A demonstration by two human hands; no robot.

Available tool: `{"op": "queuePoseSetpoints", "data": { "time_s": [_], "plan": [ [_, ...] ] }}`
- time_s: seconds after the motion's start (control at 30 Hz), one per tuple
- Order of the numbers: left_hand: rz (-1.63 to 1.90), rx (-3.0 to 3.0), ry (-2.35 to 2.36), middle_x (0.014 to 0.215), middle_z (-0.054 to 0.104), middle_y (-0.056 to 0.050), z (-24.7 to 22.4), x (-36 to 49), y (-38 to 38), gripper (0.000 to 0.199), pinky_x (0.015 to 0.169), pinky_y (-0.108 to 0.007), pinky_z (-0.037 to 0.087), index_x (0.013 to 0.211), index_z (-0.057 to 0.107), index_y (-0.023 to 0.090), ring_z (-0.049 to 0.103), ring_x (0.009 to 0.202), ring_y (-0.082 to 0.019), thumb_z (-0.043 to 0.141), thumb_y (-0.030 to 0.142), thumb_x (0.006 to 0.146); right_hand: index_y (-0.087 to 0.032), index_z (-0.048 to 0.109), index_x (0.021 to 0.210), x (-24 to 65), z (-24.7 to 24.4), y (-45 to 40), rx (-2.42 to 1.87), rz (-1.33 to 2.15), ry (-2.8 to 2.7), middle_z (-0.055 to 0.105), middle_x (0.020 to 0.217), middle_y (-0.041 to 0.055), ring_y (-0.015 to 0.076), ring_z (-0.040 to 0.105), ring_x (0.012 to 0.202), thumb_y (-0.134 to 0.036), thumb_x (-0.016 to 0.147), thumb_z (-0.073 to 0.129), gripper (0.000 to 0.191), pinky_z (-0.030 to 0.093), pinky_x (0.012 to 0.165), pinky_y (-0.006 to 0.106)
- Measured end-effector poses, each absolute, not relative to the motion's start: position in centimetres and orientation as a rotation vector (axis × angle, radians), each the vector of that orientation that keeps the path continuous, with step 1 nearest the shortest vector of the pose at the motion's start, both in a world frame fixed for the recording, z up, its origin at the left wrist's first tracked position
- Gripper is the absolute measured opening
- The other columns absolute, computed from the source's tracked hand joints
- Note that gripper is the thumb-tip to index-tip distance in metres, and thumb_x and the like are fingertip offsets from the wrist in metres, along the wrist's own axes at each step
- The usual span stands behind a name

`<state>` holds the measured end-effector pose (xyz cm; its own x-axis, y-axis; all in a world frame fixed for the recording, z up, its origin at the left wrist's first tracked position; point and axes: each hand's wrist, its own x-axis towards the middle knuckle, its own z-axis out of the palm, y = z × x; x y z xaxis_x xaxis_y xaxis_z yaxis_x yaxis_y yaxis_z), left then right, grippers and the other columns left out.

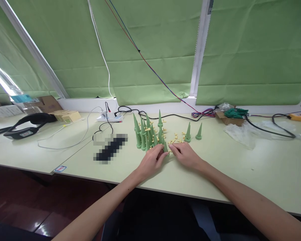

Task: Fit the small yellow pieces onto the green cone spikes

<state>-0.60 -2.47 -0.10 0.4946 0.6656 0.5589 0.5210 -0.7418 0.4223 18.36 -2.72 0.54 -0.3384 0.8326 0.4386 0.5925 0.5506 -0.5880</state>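
Close to the table's front, my left hand point(153, 159) is closed around a small green cone point(165, 147), which stands with its tip up. My right hand point(184, 154) is pinched right beside that cone, at a small yellow piece point(169, 151) that sticks out from the cone's side. The fingertips cover part of this piece. Behind my left hand stands a tight cluster of green cones point(143, 134), several with yellow pieces poking out. More loose yellow pieces point(176, 136) lie just beyond my right hand. Two separate cones, one green cone point(188, 133) and another point(199, 132), stand to the right.
A power strip point(109, 117) with black cables sits at the back. To the left are a pixelated dark object point(111, 149), a black headset point(30, 125) and yellow boxes point(67, 116). At right lie a cardboard box with green cloth point(235, 113) and clear plastic wrap point(240, 134).
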Motion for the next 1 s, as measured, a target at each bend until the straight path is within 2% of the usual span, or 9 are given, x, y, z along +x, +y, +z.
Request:
{"op": "queuePoseSetpoints", "data": {
  "time_s": [0.27, 0.43, 0.6, 0.77, 0.9, 1.0],
  "plan": [
    [1.166, 2.505, 1.077, 0.064, 0.048, 0.002, -0.40, -0.55, -2.19, 0.024, 0.055, -0.025, 0.033, 0.074, 0.040, 0.019, 0.043, 0.056, -0.011, 0.046, 0.029, 0.095, -0.020, 0.034, 0.061, 18.33, 0.41, -2.30, -1.148, 0.385, -2.011, 0.041, 0.054, -0.0039, 0.0111, 0.034, 0.051, -0.040, 0.100, 0.036, 0.044, 0.025, 0.054, 0.027],
    [1.238, 2.391, 1.142, 0.062, 0.047, 0.003, -0.49, -0.58, -2.13, 0.024, 0.052, -0.024, 0.032, 0.074, 0.038, 0.020, 0.041, 0.052, -0.010, 0.047, 0.029, 0.095, -0.020, 0.047, 0.072, 18.69, 0.86, -2.41, -1.044, 0.402, -2.029, 0.051, 0.065, -0.0025, 0.0121, 0.042, 0.058, -0.036, 0.099, 0.041, 0.031, 0.031, 0.058, 0.026],
    [1.224, 2.415, 1.108, 0.063, 0.046, 0.003, -0.48, -0.66, -2.15, 0.024, 0.053, -0.024, 0.032, 0.074, 0.040, 0.019, 0.041, 0.054, -0.011, 0.047, 0.030, 0.095, -0.020, 0.040, 0.069, 18.62, 0.85, -2.68, -0.994, 0.454, -2.036, 0.049, 0.065, -0.0026, 0.0122, 0.041, 0.058, -0.031, 0.099, 0.039, 0.031, 0.032, 0.059, 0.026],
    [1.215, 2.503, 1.024, 0.066, 0.045, 0.001, -0.37, -0.73, -2.10, 0.023, 0.055, -0.025, 0.032, 0.074, 0.042, 0.019, 0.041, 0.059, -0.012, 0.047, 0.027, 0.095, -0.021, 0.035, 0.064, 18.40, 0.74, -2.68, -1.051, 0.548, -1.995, 0.042, 0.059, -0.0038, 0.0116, 0.037, 0.055, -0.034, 0.097, 0.040, 0.036, 0.030, 0.055, 0.026],
    [1.174, 2.565, 0.996, 0.070, 0.047, 0.000, -0.28, -0.76, -2.11, 0.020, 0.058, -0.025, 0.034, 0.079, 0.049, 0.018, 0.043, 0.062, -0.013, 0.045, 0.025, 0.096, -0.021, 0.036, 0.061, 18.30, 0.89, -2.59, -1.088, 0.815, -1.917, 0.037, 0.047, -0.0062, 0.0104, 0.035, 0.045, -0.042, 0.096, 0.040, 0.041, 0.029, 0.048, 0.026],
    [1.167, 2.573, 0.993, 0.075, 0.051, -0.001, -0.38, -0.71, -2.12, 0.014, 0.060, -0.025, 0.037, 0.091, 0.056, 0.018, 0.047, 0.065, -0.013, 0.045, 0.024, 0.096, -0.022, 0.039, 0.063, 18.27, 0.89, -2.44, -1.095, 1.038, -1.826, 0.034, 0.038, -0.0088, 0.0094, 0.031, 0.035, -0.047, 0.095, 0.041, 0.041, 0.026, 0.042, 0.025]
  ]
}}
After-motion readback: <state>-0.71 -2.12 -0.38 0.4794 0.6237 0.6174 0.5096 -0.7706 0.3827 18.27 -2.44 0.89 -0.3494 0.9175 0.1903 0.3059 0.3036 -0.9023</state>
